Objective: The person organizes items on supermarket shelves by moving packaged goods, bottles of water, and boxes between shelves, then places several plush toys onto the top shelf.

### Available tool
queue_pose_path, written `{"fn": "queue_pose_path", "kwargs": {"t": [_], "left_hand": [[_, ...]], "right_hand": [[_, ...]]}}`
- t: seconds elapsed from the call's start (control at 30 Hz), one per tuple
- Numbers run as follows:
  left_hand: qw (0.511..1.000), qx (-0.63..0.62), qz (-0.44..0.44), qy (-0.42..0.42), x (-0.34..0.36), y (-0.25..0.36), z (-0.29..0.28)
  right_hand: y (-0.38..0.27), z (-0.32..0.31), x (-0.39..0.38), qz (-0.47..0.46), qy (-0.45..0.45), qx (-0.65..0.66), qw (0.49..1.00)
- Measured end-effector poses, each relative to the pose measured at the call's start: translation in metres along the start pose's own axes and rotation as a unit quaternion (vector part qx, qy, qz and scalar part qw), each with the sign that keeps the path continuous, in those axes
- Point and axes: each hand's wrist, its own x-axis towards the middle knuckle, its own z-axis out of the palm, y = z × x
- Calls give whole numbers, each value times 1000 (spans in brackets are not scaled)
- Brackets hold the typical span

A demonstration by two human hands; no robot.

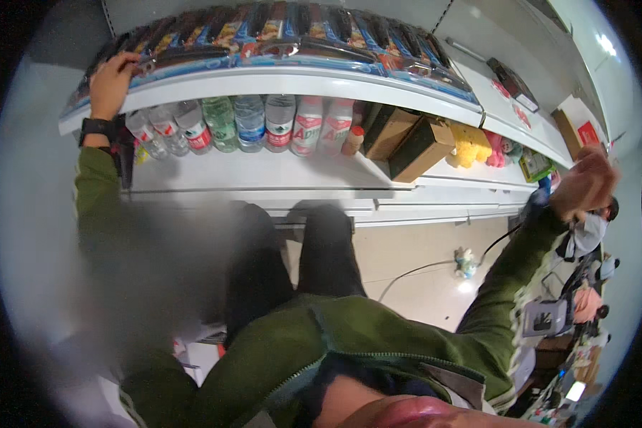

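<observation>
At the left end of the upper shelf, my left hand (113, 84) has its fingers curled over the edge of a blister pack (182, 65). The pack has a blue printed card under clear plastic with a dark, long item inside. It belongs to a tight row of similar packs (299, 51) along that shelf. My right hand (586, 184) is raised off to the right, in front of the neighbouring shelf and touching nothing that I can see. Its fingers look bent, but motion blur hides whether they hold anything.
Below stand several drink bottles (250, 125), brown boxes (422, 150) and a yellow plush toy (471, 145). A dark box (512, 84) lies on the right shelf. A cable (421, 268) and a small plush figure (466, 262) are on the floor. People (586, 235) are at the far right.
</observation>
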Motion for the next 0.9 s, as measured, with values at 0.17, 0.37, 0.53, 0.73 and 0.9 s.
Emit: {"fn": "queue_pose_path", "kwargs": {"t": [0.17,0.37,0.53,0.73,0.9], "left_hand": [[997,-35,-46,-53,-3,0,-5],[992,-83,-71,-57,-2,0,-8],[980,-146,-117,-64,0,14,-14],[998,-45,-49,-1,-13,10,-21],[998,-28,-47,14,-8,27,-22]], "right_hand": [[67,-34,-230,446,-154,-97,876],[106,4,-356,483,-450,-211,721],[129,44,-388,464,-441,-208,740],[123,61,-386,460,-298,-228,805],[90,16,-322,477,-85,-182,856]]}}
